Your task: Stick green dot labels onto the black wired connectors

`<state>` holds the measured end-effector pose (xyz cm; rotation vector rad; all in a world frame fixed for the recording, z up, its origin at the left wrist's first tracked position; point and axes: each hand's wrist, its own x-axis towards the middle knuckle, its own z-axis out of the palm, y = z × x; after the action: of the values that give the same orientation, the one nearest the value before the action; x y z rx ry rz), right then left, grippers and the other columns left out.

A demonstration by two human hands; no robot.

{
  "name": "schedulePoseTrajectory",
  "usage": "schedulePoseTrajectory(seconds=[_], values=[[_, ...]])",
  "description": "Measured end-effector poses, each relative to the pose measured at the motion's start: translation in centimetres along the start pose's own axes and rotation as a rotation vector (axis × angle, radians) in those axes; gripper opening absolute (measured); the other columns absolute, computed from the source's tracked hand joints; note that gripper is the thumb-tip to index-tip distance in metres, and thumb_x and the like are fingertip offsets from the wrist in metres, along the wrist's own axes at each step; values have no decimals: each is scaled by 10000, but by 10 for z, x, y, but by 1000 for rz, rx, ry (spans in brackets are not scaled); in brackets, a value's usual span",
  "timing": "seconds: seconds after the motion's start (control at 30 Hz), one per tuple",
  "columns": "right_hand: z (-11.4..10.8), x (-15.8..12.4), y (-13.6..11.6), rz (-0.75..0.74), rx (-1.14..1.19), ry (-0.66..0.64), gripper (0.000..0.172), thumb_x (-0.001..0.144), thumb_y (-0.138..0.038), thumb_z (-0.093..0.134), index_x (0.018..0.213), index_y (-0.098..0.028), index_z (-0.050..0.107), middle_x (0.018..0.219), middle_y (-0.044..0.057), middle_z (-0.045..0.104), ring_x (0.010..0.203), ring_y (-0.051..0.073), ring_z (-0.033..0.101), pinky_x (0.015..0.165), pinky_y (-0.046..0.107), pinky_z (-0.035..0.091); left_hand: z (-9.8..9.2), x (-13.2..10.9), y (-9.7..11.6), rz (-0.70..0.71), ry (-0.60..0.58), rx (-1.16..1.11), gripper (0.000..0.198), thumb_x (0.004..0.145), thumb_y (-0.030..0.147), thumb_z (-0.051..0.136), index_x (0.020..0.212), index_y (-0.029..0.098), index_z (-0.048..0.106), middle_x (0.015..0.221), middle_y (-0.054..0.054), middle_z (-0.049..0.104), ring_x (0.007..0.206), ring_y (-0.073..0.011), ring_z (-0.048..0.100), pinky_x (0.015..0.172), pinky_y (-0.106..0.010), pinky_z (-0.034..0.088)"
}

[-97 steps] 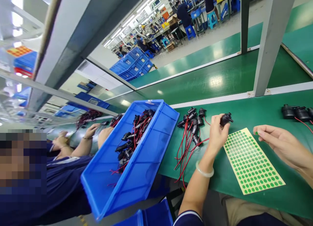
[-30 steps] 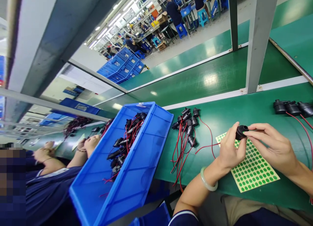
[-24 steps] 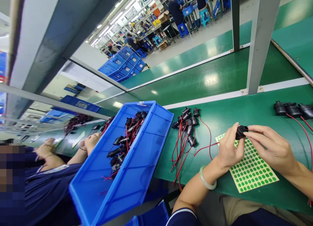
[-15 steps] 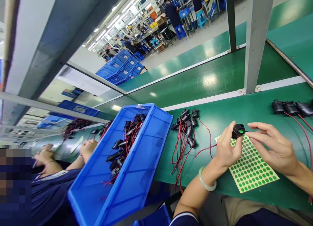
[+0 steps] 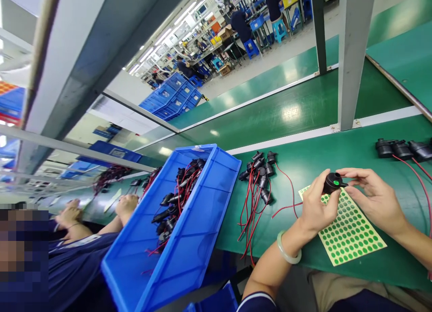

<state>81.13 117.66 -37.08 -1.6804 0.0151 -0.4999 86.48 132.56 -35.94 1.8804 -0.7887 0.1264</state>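
Observation:
My left hand [image 5: 319,204] is closed around a small black pump [image 5: 332,182], a round plastic body with a short spout and a green dot sticker on its face. At the pump's right side, my right hand [image 5: 376,199] has its thumb and forefinger on the body and spout. Below both hands lies a pale yellow sheet [image 5: 353,233] with rows of green round stickers. A red wire [image 5: 286,207] shows to the left of my left hand.
A blue crate [image 5: 199,244] holding black pumps with red wires stands tilted on the left. A pile of pumps [image 5: 261,172] lies beside it, and several more [image 5: 401,149] stand at right. A grey post [image 5: 354,60] rises behind. A co-worker's hands [image 5: 126,207] are beyond the crate.
My right thumb and forefinger have closed in on the pump's side and spout. The pump has turned slightly in my left hand. The view has shifted a little.

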Motion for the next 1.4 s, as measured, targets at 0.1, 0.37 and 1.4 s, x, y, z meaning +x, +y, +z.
schedulePoseTrajectory(seconds=[0.1, 0.37, 1.4], values=[[6, -1, 1, 85, 68, -22, 280, 924, -387, 660, 1178, -290, 589, 1227, 17, 661, 1104, 154, 640, 929, 247, 549, 1, -2, 0, 89, -20, 31, 527, 895, 182, 582, 1410, 147, 475, 1235, -149, 673, 1049, -227, 700, 907, -355, 619], [4, 6, 11, 134, 72, -81, 384, 882, -459, 693, 1171, -221, 606, 1155, 81, 696, 1028, 198, 693, 865, 300, 608, 3, -4, -4, -204, -57, -194, 505, 900, 265, 609, 1386, 173, 512, 1225, -137, 679, 1029, -237, 706, 899, -391, 614], [-17, 16, -9, -403, -457, -21, 132, 972, -167, 508, 994, -201, 633, 882, 15, 711, 774, 159, 654, 732, 323, 506, -5, 11, -13, -342, -520, 275, 813, 848, 485, 668, 1502, 120, 353, 1621, -218, 244, 1529, -339, 190, 1245, -596, 175]])
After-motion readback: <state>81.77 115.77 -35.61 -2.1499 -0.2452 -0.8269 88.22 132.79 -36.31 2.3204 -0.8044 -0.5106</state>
